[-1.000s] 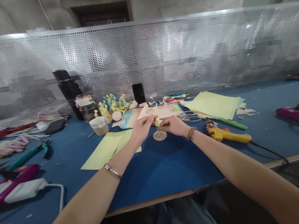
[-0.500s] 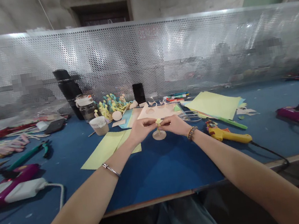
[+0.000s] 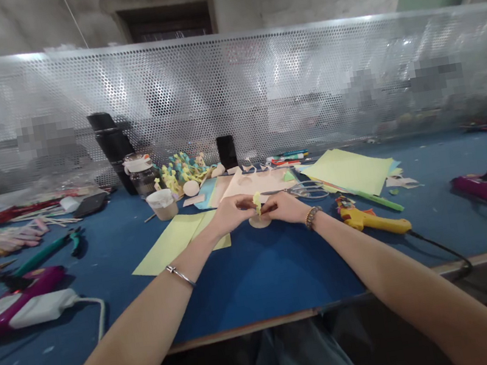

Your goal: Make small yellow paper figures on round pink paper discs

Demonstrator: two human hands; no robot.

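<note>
Frilled pale-yellow paper piece [image 3: 257,199] at centre frame, between both hands; crushing judged the chief risk.
Left of centre, flat light-yellow paper sheets [image 3: 167,244] lie by the left forearm, which could drag them. Left hand [image 3: 231,215]: fingers bent, tips slightly parted at the piece; grip cannot be told. Beneath, a round cream disc [image 3: 259,223] could tip if pressed off-centre. Right hand [image 3: 287,208]: fingers pinched together on the piece; excess pressure could tear it. Just behind, clear-looped scissors [image 3: 313,189] could be knocked.
</note>
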